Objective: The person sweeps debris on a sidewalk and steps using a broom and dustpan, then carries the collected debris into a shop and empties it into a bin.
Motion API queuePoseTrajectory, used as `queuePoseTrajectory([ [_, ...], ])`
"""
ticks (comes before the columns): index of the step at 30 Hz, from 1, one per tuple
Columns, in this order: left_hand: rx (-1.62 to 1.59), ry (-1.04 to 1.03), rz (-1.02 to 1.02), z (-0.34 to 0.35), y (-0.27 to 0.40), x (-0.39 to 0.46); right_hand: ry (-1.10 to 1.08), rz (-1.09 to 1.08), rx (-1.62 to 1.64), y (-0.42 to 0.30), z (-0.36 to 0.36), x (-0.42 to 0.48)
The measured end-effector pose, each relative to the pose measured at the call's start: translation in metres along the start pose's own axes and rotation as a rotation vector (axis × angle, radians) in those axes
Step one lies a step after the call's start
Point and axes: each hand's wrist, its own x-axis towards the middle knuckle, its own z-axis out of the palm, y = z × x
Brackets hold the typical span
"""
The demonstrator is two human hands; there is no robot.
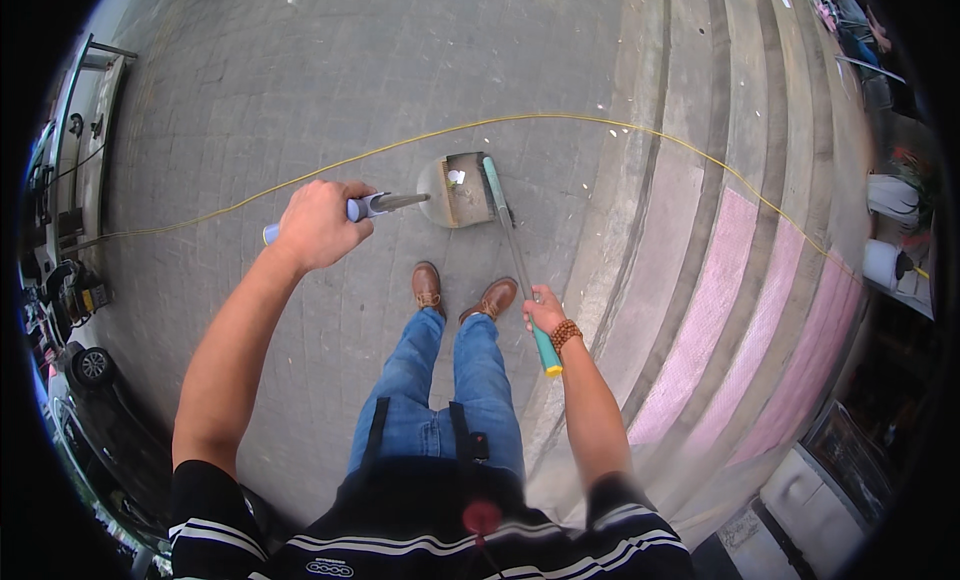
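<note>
My left hand (319, 221) is wrapped around the pale purple grip of a long-handled dustpan (476, 193). The pan lies on the paving ahead of my shoes, with a row of comb teeth inside and small white scraps in it. In my right hand (545, 310) is the green end of a broom handle (514, 251), tipped in yellow. Its teal head (493, 178) stands beside the pan's right edge, and only a little of the dark bristles shows.
A yellow cable (420, 135) crosses the paving beyond the dustpan and runs over the steps (694, 280) on the right, some covered with pink mats (720, 280). White bits (613, 132) lie near the lowest step. A dark car (112, 430) is parked at left.
</note>
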Motion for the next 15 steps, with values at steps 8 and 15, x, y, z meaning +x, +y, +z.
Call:
queuePoseTrajectory([
  [8,-0.176,0.114,-0.139,-0.004,-0.058,-0.052,0.314,-0.131,-0.179,-0.026,-0.034,0.003],
  [15,-0.203,0.171,-0.227,0.001,-0.111,-0.06,0.362,-0.097,-0.773,-0.076,0.011,0.132],
])
